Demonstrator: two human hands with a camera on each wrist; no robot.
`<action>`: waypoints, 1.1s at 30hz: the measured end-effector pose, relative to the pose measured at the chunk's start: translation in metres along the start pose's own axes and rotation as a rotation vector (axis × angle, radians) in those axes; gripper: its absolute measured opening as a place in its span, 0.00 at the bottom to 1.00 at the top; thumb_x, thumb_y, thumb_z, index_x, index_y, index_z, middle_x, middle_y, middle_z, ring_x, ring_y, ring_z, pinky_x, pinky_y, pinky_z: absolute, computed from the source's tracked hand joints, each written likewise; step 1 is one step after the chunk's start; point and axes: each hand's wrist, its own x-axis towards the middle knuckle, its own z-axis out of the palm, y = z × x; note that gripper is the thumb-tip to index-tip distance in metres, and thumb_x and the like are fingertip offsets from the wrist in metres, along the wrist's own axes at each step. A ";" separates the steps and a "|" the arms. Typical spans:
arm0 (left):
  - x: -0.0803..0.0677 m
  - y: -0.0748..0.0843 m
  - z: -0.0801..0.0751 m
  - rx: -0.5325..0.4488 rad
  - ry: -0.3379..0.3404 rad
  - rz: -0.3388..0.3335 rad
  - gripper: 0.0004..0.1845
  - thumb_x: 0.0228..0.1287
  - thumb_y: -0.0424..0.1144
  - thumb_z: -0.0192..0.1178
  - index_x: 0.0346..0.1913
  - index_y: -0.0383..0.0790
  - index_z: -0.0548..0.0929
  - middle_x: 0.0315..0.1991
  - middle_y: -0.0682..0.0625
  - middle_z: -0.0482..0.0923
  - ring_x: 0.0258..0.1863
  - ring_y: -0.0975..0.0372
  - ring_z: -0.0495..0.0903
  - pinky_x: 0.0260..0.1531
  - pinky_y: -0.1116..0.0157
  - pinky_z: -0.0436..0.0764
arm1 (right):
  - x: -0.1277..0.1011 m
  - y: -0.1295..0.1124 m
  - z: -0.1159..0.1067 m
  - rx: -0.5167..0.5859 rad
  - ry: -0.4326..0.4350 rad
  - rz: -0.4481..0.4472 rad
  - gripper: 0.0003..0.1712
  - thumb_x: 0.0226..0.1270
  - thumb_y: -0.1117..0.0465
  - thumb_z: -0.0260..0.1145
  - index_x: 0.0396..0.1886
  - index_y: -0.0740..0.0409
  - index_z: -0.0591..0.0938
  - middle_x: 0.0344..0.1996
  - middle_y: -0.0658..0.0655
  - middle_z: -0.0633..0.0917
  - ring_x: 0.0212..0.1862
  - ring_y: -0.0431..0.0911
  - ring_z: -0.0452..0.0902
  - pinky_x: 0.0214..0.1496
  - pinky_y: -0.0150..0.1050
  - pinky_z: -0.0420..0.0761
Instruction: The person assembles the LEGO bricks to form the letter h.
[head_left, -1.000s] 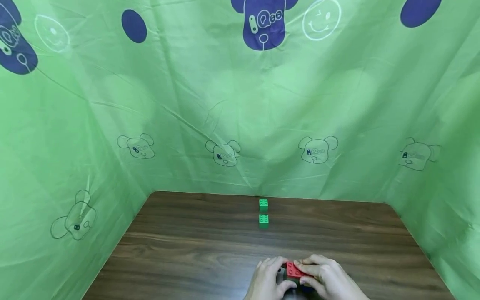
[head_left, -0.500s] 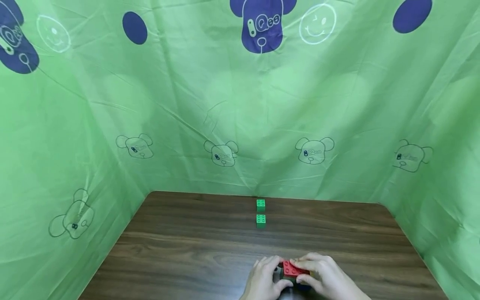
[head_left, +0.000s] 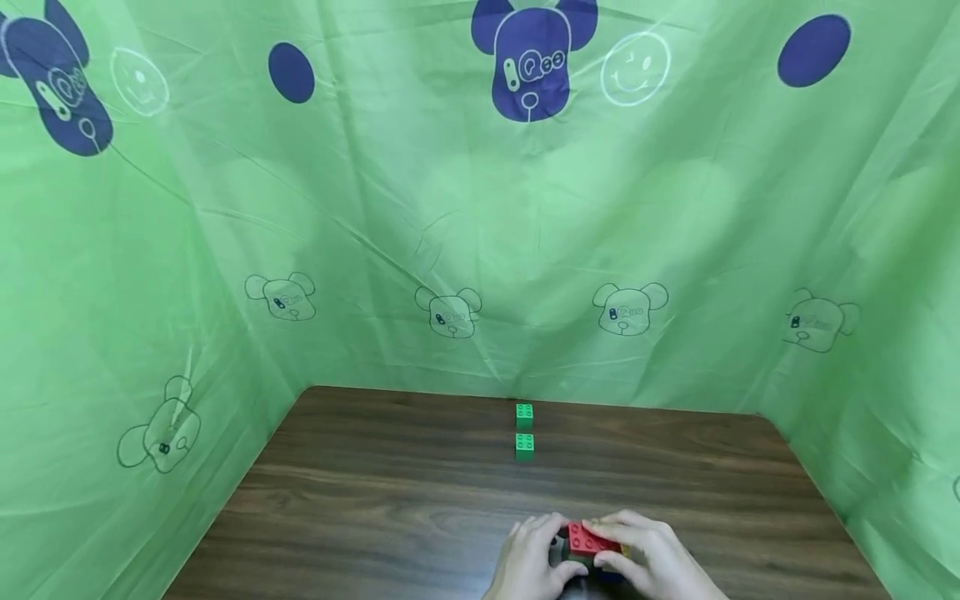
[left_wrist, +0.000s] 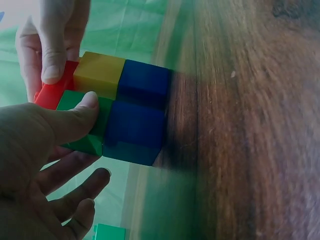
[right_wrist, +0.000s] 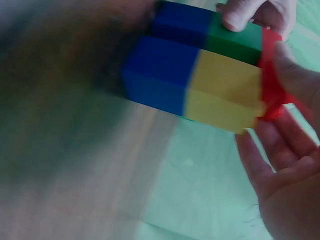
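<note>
A small stack of toy building bricks stands on the table at the bottom of the head view. Two blue bricks (left_wrist: 134,125) sit side by side against the tabletop. On one is a green brick (left_wrist: 90,143), on the other a yellow brick (right_wrist: 225,90). A red brick (head_left: 587,540) spans the top of both. My left hand (head_left: 527,560) grips the green brick, its thumb on the near face. My right hand (head_left: 647,552) holds the red brick between thumb and fingers, with a fingertip near the yellow brick's far edge in the right wrist view.
Two loose green bricks (head_left: 524,447) stand in a line near the back edge of the dark wood table (head_left: 390,483). A green printed cloth (head_left: 360,250) hangs behind the table and along both sides.
Both hands keep nearly the same hold on the stack, and the red brick stays on top. The head view has shifted slightly.
</note>
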 end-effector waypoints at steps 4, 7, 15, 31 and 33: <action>-0.001 -0.001 0.001 0.019 -0.004 -0.005 0.22 0.48 0.58 0.68 0.47 0.60 0.77 0.41 0.67 0.80 0.41 0.72 0.78 0.36 0.71 0.70 | -0.007 0.004 0.004 -0.007 -0.012 0.051 0.26 0.52 0.59 0.73 0.54 0.49 0.81 0.45 0.44 0.83 0.43 0.35 0.80 0.42 0.18 0.73; 0.000 -0.001 0.003 0.021 -0.003 -0.009 0.22 0.48 0.58 0.69 0.46 0.60 0.78 0.41 0.67 0.80 0.41 0.72 0.78 0.36 0.72 0.70 | -0.010 0.008 0.002 -0.045 -0.008 0.075 0.30 0.50 0.57 0.74 0.57 0.47 0.79 0.46 0.45 0.84 0.45 0.35 0.81 0.44 0.17 0.72; 0.000 -0.002 0.004 -0.002 -0.039 -0.040 0.21 0.47 0.57 0.69 0.45 0.60 0.78 0.39 0.68 0.80 0.40 0.73 0.78 0.33 0.73 0.68 | -0.014 0.017 0.000 -0.083 -0.025 0.110 0.29 0.47 0.55 0.76 0.53 0.46 0.80 0.42 0.42 0.84 0.41 0.32 0.80 0.40 0.21 0.74; 0.001 -0.001 0.003 -0.066 -0.102 -0.111 0.21 0.48 0.57 0.68 0.46 0.62 0.77 0.41 0.70 0.79 0.41 0.72 0.78 0.31 0.74 0.65 | -0.012 0.016 -0.003 -0.031 -0.076 0.170 0.22 0.50 0.54 0.74 0.47 0.41 0.79 0.38 0.35 0.82 0.39 0.29 0.77 0.35 0.31 0.77; 0.001 -0.001 0.004 -0.062 -0.111 -0.118 0.20 0.48 0.57 0.68 0.46 0.62 0.78 0.40 0.70 0.79 0.40 0.72 0.78 0.31 0.73 0.65 | -0.014 0.017 -0.002 -0.032 -0.073 0.157 0.23 0.50 0.55 0.74 0.47 0.42 0.79 0.39 0.37 0.83 0.39 0.30 0.78 0.35 0.32 0.78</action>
